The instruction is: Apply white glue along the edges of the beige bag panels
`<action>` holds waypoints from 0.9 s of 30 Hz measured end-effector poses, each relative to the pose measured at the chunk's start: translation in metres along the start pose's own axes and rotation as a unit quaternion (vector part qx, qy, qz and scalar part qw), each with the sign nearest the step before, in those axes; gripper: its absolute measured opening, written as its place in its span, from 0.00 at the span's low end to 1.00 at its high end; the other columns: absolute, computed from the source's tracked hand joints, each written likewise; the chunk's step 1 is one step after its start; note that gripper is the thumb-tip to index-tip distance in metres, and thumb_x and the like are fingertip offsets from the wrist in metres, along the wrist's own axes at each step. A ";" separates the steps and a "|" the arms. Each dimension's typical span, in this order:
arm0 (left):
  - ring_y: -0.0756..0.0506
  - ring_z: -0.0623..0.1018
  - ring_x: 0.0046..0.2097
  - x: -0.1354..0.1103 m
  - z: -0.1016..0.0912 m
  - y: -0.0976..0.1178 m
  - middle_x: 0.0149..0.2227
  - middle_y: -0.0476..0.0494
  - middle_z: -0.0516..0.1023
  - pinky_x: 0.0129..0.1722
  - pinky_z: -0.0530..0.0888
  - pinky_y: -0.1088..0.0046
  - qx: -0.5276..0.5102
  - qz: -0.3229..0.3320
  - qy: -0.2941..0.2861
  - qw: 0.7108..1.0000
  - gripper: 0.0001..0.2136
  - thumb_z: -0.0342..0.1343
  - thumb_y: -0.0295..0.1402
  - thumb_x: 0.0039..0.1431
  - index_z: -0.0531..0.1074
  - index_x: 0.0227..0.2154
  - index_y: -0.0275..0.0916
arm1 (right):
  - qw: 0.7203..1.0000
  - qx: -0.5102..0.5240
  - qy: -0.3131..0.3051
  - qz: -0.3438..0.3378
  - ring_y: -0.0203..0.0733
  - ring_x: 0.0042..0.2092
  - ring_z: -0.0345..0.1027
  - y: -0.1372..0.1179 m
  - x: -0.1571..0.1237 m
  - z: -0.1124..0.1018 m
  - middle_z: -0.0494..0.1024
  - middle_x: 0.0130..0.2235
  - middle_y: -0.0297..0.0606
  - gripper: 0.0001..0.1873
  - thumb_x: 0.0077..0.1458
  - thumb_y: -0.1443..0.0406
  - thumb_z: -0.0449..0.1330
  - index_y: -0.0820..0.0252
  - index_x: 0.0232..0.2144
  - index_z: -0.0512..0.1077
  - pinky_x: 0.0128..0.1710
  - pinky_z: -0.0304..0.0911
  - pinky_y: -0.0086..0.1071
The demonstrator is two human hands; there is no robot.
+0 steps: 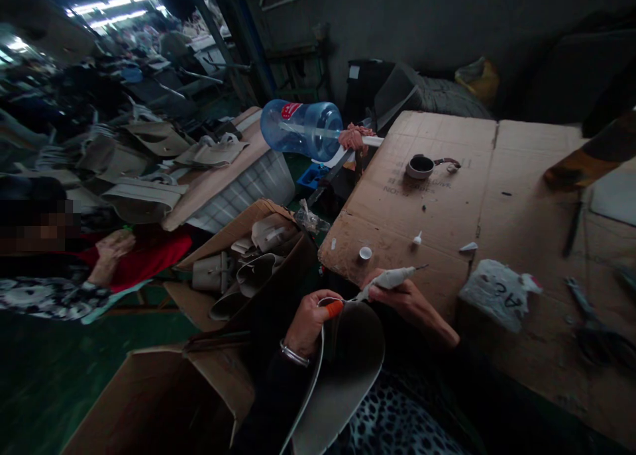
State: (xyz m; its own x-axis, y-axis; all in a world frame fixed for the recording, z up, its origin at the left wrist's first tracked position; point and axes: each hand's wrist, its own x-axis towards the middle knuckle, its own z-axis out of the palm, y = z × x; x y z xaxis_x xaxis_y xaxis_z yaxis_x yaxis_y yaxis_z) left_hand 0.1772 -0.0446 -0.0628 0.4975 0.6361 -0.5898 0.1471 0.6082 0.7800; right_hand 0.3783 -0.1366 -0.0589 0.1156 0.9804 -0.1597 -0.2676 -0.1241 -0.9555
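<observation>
My left hand (311,322) is closed around the edge of a dark curved piece with a pale rim (342,369) that rests on my lap; an orange cap shows at my thumb. My right hand (405,296) grips a pale tube-like tool (392,279) with a thin tip pointing right, just above the front edge of the cardboard-covered table (447,197). The two hands sit close together over the piece.
On the cardboard lie a small white cap (365,253), a dark round tin (420,167), a crumpled white bag (499,293) and scissors (596,329). A blue water jug (301,129) lies behind. Open boxes of pale pieces (248,263) stand left. Another person (74,269) sits far left.
</observation>
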 end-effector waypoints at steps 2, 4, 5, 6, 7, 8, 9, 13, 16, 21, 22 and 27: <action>0.51 0.73 0.27 0.001 -0.003 -0.003 0.25 0.48 0.77 0.30 0.68 0.75 -0.015 -0.004 0.008 1.000 0.12 0.72 0.32 0.39 0.78 0.27 0.34 | 0.999 -0.038 -0.015 -0.014 0.43 0.36 0.66 0.000 -0.006 0.000 0.75 0.35 0.36 0.15 0.57 0.52 0.65 0.57 0.36 0.76 0.37 0.61 0.35; 0.51 0.73 0.27 0.002 -0.004 -0.006 0.24 0.49 0.77 0.29 0.68 0.76 -0.035 -0.009 0.014 0.999 0.12 0.72 0.31 0.37 0.78 0.27 0.34 | 0.992 -0.097 -0.035 -0.067 0.45 0.39 0.67 0.002 -0.010 0.000 0.76 0.37 0.37 0.13 0.61 0.53 0.63 0.55 0.37 0.77 0.39 0.61 0.36; 0.51 0.73 0.27 0.002 -0.005 -0.006 0.24 0.49 0.77 0.29 0.68 0.76 -0.045 -0.012 0.015 0.999 0.13 0.72 0.31 0.37 0.78 0.27 0.34 | 0.985 -0.131 -0.043 -0.100 0.46 0.40 0.68 0.003 -0.011 0.000 0.77 0.38 0.38 0.12 0.62 0.54 0.62 0.54 0.38 0.78 0.40 0.61 0.37; 0.52 0.73 0.26 0.002 -0.005 -0.007 0.24 0.49 0.77 0.29 0.68 0.77 -0.055 -0.014 0.016 0.998 0.13 0.72 0.30 0.36 0.77 0.27 0.34 | 0.976 -0.165 -0.050 -0.131 0.46 0.40 0.68 0.005 -0.012 0.000 0.77 0.38 0.38 0.11 0.63 0.54 0.62 0.53 0.38 0.78 0.42 0.61 0.38; 0.52 0.73 0.26 0.002 -0.005 -0.007 0.23 0.49 0.77 0.29 0.68 0.77 -0.065 -0.016 0.015 0.998 0.13 0.72 0.30 0.36 0.77 0.27 0.34 | 0.966 -0.198 -0.055 -0.158 0.46 0.40 0.68 0.006 -0.013 0.000 0.78 0.38 0.37 0.10 0.63 0.55 0.62 0.52 0.38 0.78 0.42 0.60 0.39; 0.52 0.74 0.26 0.001 -0.005 -0.008 0.23 0.49 0.77 0.29 0.68 0.77 -0.073 -0.019 0.013 0.997 0.13 0.72 0.30 0.35 0.77 0.26 0.34 | 0.955 -0.228 -0.060 -0.181 0.46 0.40 0.68 0.008 -0.014 0.000 0.79 0.38 0.37 0.09 0.64 0.56 0.62 0.51 0.39 0.78 0.43 0.60 0.40; 0.52 0.74 0.26 0.001 -0.005 -0.008 0.23 0.49 0.77 0.29 0.68 0.77 -0.080 -0.022 0.010 0.997 0.13 0.72 0.30 0.35 0.77 0.26 0.34 | 0.944 -0.253 -0.068 -0.202 0.46 0.39 0.68 0.011 -0.014 0.001 0.80 0.38 0.36 0.08 0.64 0.56 0.62 0.50 0.40 0.78 0.43 0.60 0.41; 0.52 0.73 0.25 0.002 -0.006 -0.009 0.22 0.49 0.77 0.28 0.68 0.78 -0.099 -0.022 0.007 0.995 0.14 0.73 0.29 0.34 0.77 0.26 0.33 | 0.895 -0.325 -0.114 -0.283 0.46 0.40 0.68 0.019 -0.015 0.003 0.81 0.40 0.37 0.10 0.63 0.60 0.63 0.49 0.47 0.76 0.43 0.62 0.41; 0.52 0.73 0.24 0.002 -0.007 -0.009 0.21 0.49 0.76 0.28 0.68 0.77 -0.107 -0.018 0.011 0.994 0.15 0.74 0.30 0.32 0.77 0.25 0.32 | 0.857 -0.370 -0.121 -0.337 0.45 0.40 0.68 0.018 -0.015 0.007 0.80 0.38 0.38 0.11 0.63 0.62 0.63 0.53 0.48 0.75 0.40 0.65 0.39; 0.52 0.73 0.25 0.000 -0.014 -0.007 0.22 0.49 0.77 0.28 0.69 0.77 -0.121 0.006 0.050 0.991 0.16 0.74 0.30 0.32 0.77 0.26 0.33 | 0.837 -0.361 -0.078 -0.404 0.44 0.39 0.69 0.006 -0.015 0.012 0.79 0.37 0.39 0.12 0.66 0.63 0.60 0.56 0.51 0.72 0.39 0.68 0.38; 0.52 0.73 0.25 -0.001 -0.017 -0.006 0.22 0.49 0.77 0.28 0.69 0.77 -0.119 0.015 0.061 0.991 0.15 0.74 0.30 0.33 0.77 0.26 0.33 | 0.840 -0.352 -0.058 -0.409 0.44 0.39 0.69 0.003 -0.016 0.013 0.79 0.38 0.39 0.13 0.66 0.63 0.60 0.56 0.52 0.72 0.38 0.69 0.38; 0.53 0.72 0.24 -0.010 -0.032 -0.002 0.21 0.51 0.76 0.26 0.68 0.78 -0.124 0.051 0.109 0.985 0.15 0.73 0.30 0.33 0.76 0.26 0.34 | 0.879 -0.299 0.024 -0.371 0.43 0.40 0.72 0.000 -0.021 0.021 0.80 0.41 0.38 0.17 0.67 0.67 0.58 0.51 0.57 0.69 0.38 0.69 0.37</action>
State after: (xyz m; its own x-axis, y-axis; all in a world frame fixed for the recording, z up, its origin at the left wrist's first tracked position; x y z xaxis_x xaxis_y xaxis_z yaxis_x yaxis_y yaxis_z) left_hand 0.1452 -0.0371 -0.0654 0.3002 0.7706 -0.5621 -0.1222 0.6155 0.7786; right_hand 0.3553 -0.1538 -0.0504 0.0900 0.8194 0.5661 0.4483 0.4742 -0.7577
